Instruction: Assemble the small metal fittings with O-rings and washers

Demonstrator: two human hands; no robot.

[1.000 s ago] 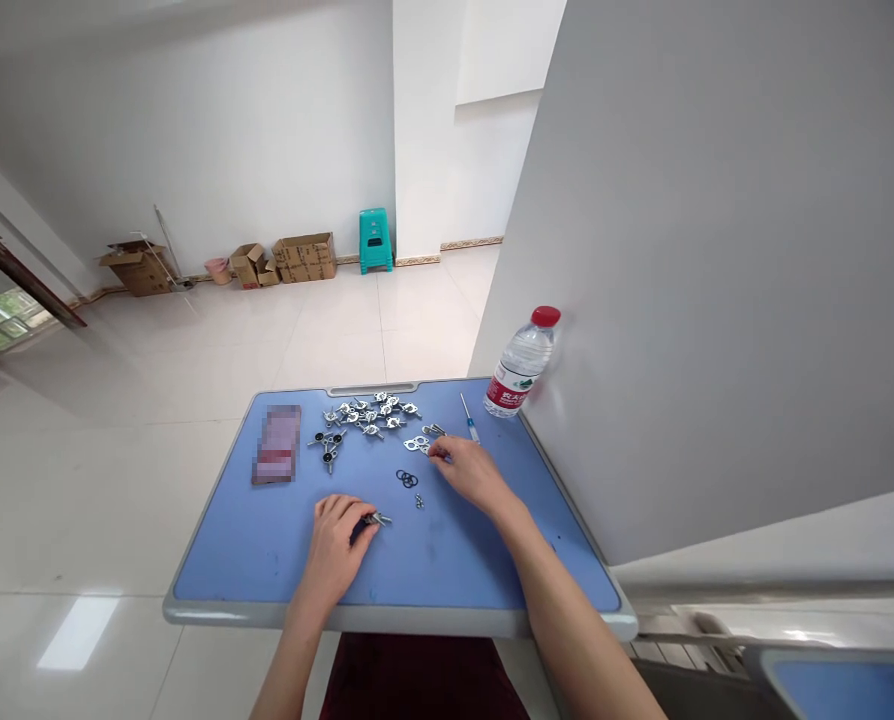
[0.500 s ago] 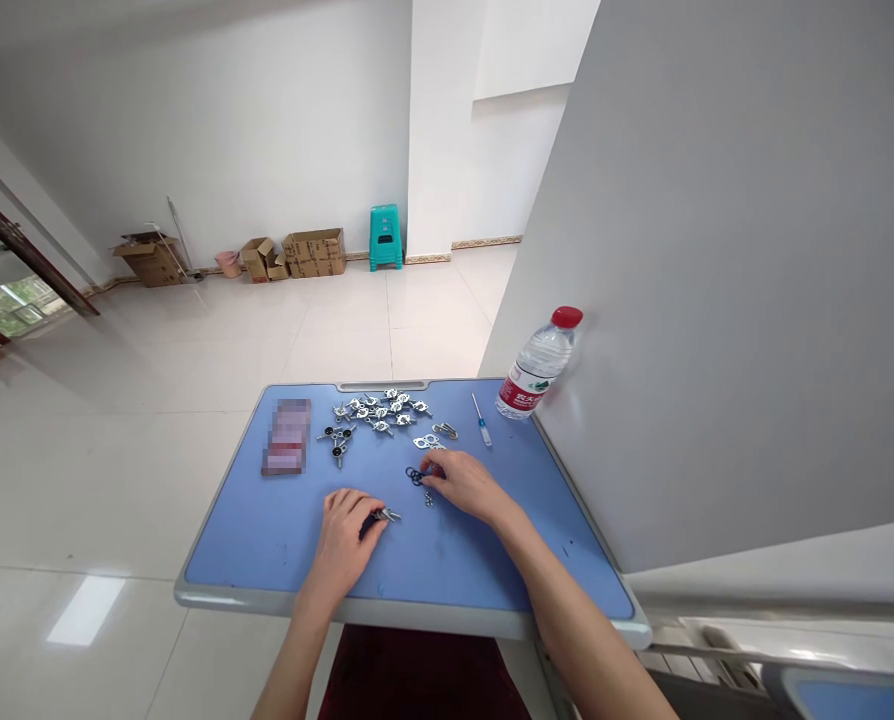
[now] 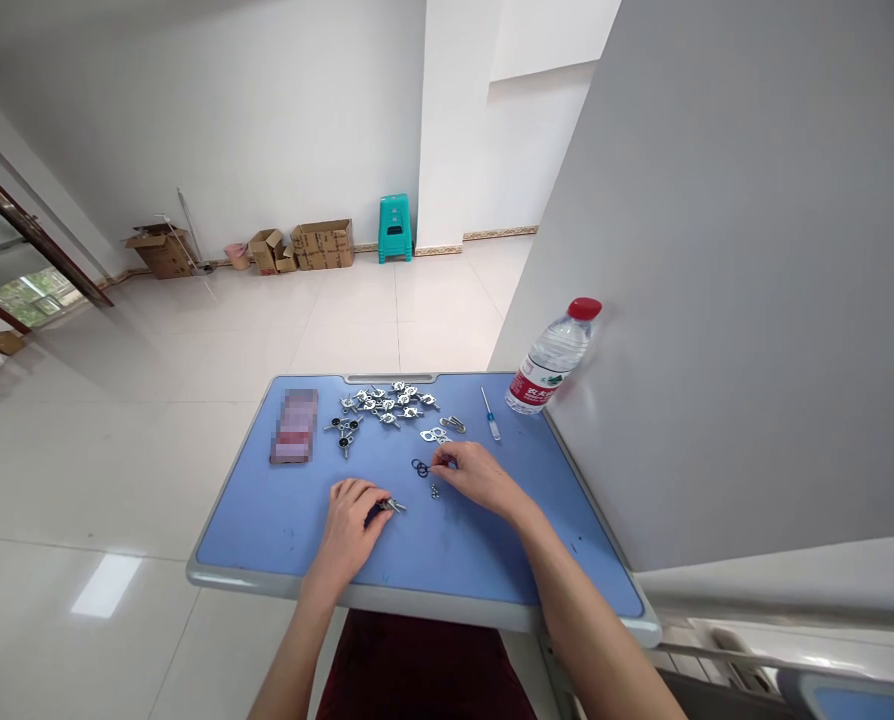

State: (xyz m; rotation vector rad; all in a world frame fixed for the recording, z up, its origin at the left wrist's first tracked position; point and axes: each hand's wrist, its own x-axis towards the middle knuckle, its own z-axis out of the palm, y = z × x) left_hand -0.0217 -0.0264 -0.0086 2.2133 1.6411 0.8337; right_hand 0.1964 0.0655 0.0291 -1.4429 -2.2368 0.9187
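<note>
My left hand (image 3: 353, 522) rests low over the table, its thumb and fingers closed around a small metal fitting (image 3: 393, 505) whose prongs stick out to the right. My right hand (image 3: 475, 474) is pinched at the edge of several thin black rubber rings (image 3: 420, 467), apparently gripping one ring; the fingertips partly hide it. Small screws or nuts (image 3: 435, 491) lie just below that hand. Flat metal plates (image 3: 433, 435) with holes are above it, beside bent metal pieces (image 3: 453, 424).
On the blue table (image 3: 267, 530) lie a cluster of metal fittings (image 3: 388, 402), a few with black centres (image 3: 344, 437), and a blurred phone-like slab (image 3: 295, 427). A small screwdriver (image 3: 490, 414) and a water bottle (image 3: 554, 357) stand or lie right, near a grey panel (image 3: 739, 300).
The view has shifted slightly, so everything sits a little right and higher. My right fingertips have drawn slightly away from the black rings' middle. My left hand keeps its hold on the metal fitting.
</note>
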